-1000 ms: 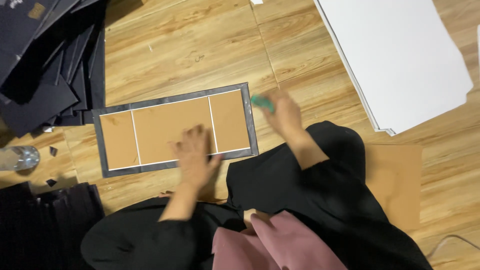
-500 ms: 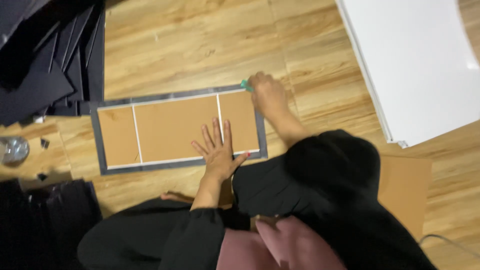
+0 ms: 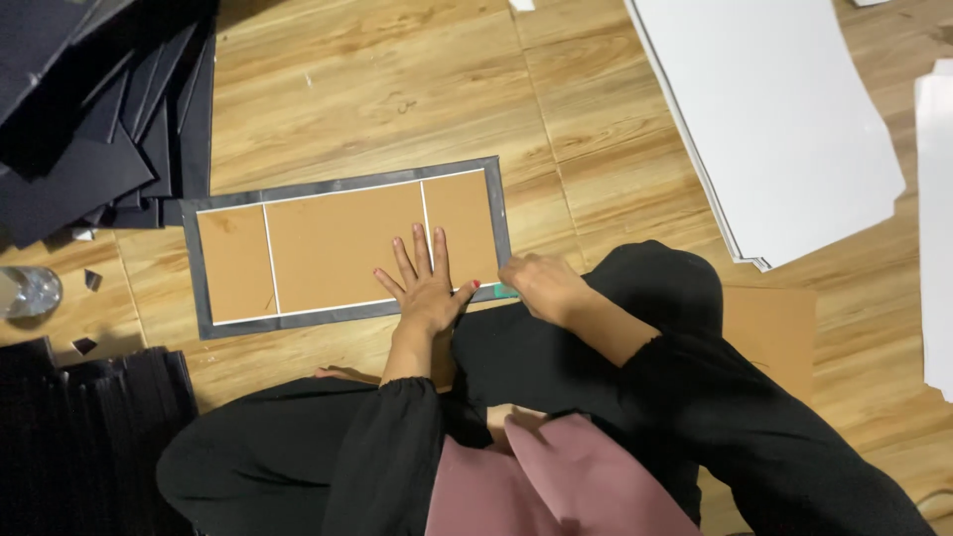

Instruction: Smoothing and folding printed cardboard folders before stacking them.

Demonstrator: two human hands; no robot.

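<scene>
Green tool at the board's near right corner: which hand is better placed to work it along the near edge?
Right. The right hand grips the green tool at that corner; the left hand lies flat on the board.

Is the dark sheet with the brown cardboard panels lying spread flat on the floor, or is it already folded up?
Spread flat. The dark sheet lies open on the wooden floor, three cardboard panels face up; the left hand presses it.
</scene>
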